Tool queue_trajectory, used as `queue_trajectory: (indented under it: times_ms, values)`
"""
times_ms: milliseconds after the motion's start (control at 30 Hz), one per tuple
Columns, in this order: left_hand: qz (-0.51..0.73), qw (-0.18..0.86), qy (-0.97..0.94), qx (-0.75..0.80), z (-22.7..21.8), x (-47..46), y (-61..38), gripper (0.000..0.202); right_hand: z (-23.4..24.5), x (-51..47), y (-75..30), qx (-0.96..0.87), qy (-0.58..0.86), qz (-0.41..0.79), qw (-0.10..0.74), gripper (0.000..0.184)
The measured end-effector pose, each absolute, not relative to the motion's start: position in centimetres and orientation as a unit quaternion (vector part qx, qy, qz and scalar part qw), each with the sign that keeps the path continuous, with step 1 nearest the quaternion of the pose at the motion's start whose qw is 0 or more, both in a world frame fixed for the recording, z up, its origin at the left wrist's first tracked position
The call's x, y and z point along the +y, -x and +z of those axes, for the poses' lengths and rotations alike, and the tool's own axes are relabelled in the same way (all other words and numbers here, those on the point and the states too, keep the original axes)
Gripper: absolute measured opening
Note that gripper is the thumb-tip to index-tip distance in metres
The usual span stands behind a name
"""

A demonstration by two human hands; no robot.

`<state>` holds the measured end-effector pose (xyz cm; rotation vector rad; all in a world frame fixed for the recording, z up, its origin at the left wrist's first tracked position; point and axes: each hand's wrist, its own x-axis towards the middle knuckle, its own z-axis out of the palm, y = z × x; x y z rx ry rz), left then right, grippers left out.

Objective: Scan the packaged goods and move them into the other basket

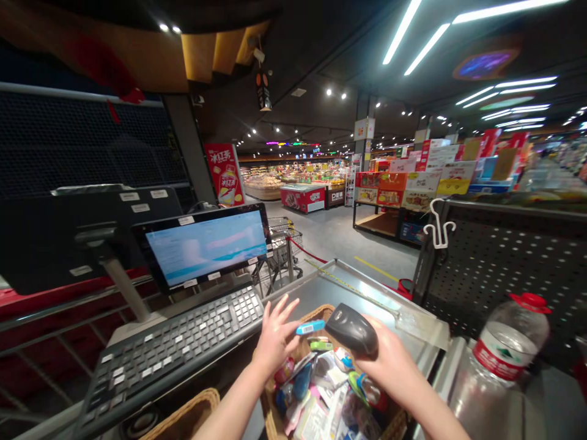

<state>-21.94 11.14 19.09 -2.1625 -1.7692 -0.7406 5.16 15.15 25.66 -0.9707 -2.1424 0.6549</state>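
Observation:
My left hand (274,337) pinches one end of a small blue packet (310,327) with a white barcode label, its other fingers spread. My right hand (383,357) is wrapped round a black handheld barcode scanner (351,329), whose head points left toward the packet. Only a small gap separates the two. Beneath both hands stands a wicker basket (271,421) filled with several small packaged goods (321,391) in mixed colours. My right hand and the scanner cover part of its contents.
To the left are a keyboard (178,348) and a lit monitor (211,244). Part of another wicker basket (202,403) shows below. A metal counter (358,293) lies beyond the goods. A large red-capped plastic bottle (509,342) stands right, by a perforated black panel (504,256) with a white hook (439,226).

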Motion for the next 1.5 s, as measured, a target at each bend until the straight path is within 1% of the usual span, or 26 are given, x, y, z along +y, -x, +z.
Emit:
queue_trajectory:
  times_ms: [167,267,467,633,833,1067,1300,1500]
  values:
    - [-0.266,0.165,0.728,-0.610,21.1,9.3,23.4,0.028,26.1,14.2,-4.0,-0.839,0.344,0.237,0.349,0.056]
    - [-0.276,0.199,0.720,-0.605,22.2,8.2,24.5,0.029,26.7,13.4,-3.3,-0.848,0.327,0.229,0.350,0.055]
    - [-0.270,0.259,0.697,-0.611,24.4,5.2,26.7,0.029,27.9,11.4,-1.5,-0.864,0.272,0.228,0.357,0.046]
    - [-0.256,0.277,0.680,-0.629,25.4,2.5,28.5,0.033,28.4,9.5,0.3,-0.873,0.232,0.240,0.356,0.049]
    - [-0.246,0.307,0.654,-0.646,25.8,-0.4,30.6,0.027,29.2,7.2,2.2,-0.880,0.214,0.263,0.333,0.037]
    - [-0.263,0.332,0.634,-0.647,26.7,-3.3,31.8,0.026,29.0,5.3,3.5,-0.886,0.191,0.274,0.322,0.053]
    - [-0.267,0.352,0.622,-0.647,27.2,-5.4,32.6,0.024,28.8,3.8,4.3,-0.891,0.190,0.270,0.310,0.050]
    - [-0.267,0.351,0.618,-0.651,27.5,-6.6,33.1,0.023,29.0,2.9,4.8,-0.893,0.184,0.271,0.309,0.052]
